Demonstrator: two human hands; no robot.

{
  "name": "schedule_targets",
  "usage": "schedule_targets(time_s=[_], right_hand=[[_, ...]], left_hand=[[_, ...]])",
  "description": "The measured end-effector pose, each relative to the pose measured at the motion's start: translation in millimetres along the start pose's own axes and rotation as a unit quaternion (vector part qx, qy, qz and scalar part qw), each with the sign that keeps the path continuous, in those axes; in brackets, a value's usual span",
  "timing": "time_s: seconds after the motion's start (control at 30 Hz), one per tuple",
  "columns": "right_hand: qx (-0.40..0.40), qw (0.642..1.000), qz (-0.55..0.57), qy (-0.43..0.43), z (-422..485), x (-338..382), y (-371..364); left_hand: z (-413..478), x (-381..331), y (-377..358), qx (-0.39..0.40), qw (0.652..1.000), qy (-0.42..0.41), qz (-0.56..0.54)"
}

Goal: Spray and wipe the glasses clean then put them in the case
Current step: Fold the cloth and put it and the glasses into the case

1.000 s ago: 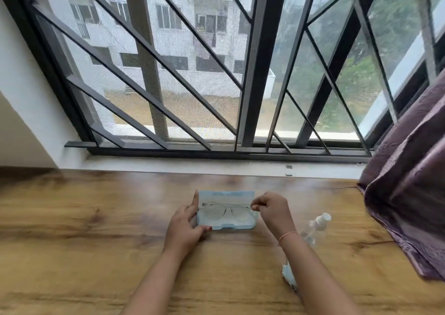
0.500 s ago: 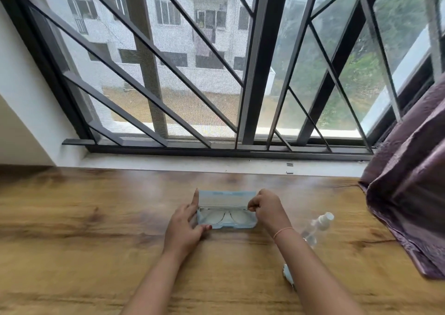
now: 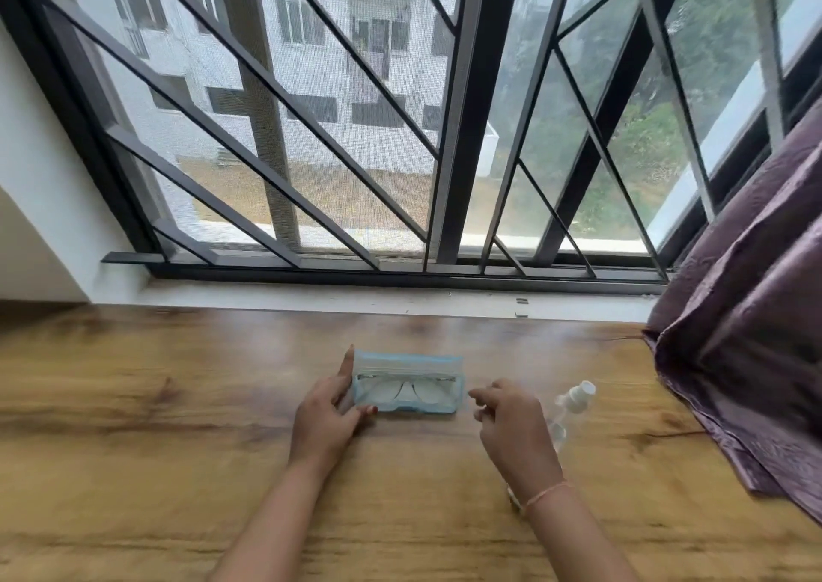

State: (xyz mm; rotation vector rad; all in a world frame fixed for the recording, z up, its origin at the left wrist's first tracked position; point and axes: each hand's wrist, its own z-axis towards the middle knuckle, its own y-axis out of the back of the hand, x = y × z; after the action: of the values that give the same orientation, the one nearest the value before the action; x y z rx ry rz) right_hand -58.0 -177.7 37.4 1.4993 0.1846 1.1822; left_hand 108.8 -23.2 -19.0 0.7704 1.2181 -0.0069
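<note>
A light blue glasses case (image 3: 450,361) lies open on the wooden table (image 3: 133,403) with its lid tipped back toward the window. The clear-framed glasses (image 3: 402,389) rest inside it, lenses facing me. My left hand (image 3: 327,417) grips the case's left end, thumb at the front edge and a finger along the side. Just right of the case hovers my right hand (image 3: 511,426), fingers loosely curled, holding nothing and apart from the case. A small clear spray bottle (image 3: 571,401) with a white cap lies on the table behind my right hand.
A white sill and a black barred window (image 3: 467,137) run along the table's far edge. A purple curtain (image 3: 756,337) drapes onto the table at the right. A bit of pale cloth (image 3: 511,495) peeks out under my right wrist.
My right hand let go of the glasses' right end and drew back to the right and toward me. The glasses now lie settled in the case. My left hand stayed on the case.
</note>
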Motion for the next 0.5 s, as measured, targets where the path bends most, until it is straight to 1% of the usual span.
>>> schedule_targets(time_s=[0.13, 0.2, 0.27, 0.33, 0.37, 0.43, 0.47, 0.5], right_hand=[[-0.019, 0.999, -0.038, -0.016, -56.8, -19.2, 9.7], [-0.03, 0.996, -0.087, -0.017, -77.7, -35.4, 6.0], [-0.038, 0.99, -0.133, -0.016, -90.6, -49.4, 0.3], [-0.048, 0.988, -0.148, -0.01, -95.9, -58.9, -3.2], [-0.052, 0.987, -0.149, -0.01, -97.3, -61.9, -3.4], [-0.067, 0.99, -0.123, -0.005, -97.2, -58.3, 0.0], [-0.081, 0.993, -0.084, -0.023, -95.6, -52.9, 2.5], [-0.092, 0.994, -0.019, -0.064, -92.9, -44.1, 6.4]], left_hand=[[-3.1, 4.7, 0.0, -0.017, 1.0, 0.012, -0.015], [-8.7, 3.2, 2.1, -0.025, 0.999, 0.021, -0.03], [-17.0, -0.8, 5.0, -0.035, 0.999, 0.011, -0.032], [-28.6, -5.0, 7.9, -0.054, 0.998, -0.003, -0.013], [-36.0, -6.7, 9.1, -0.065, 0.998, -0.002, -0.005], [-51.5, -6.0, 8.9, -0.084, 0.996, 0.029, -0.017], [-59.6, -6.9, 8.4, -0.089, 0.994, 0.052, -0.025], [-67.2, -10.2, 7.8, -0.086, 0.993, 0.075, -0.039]])
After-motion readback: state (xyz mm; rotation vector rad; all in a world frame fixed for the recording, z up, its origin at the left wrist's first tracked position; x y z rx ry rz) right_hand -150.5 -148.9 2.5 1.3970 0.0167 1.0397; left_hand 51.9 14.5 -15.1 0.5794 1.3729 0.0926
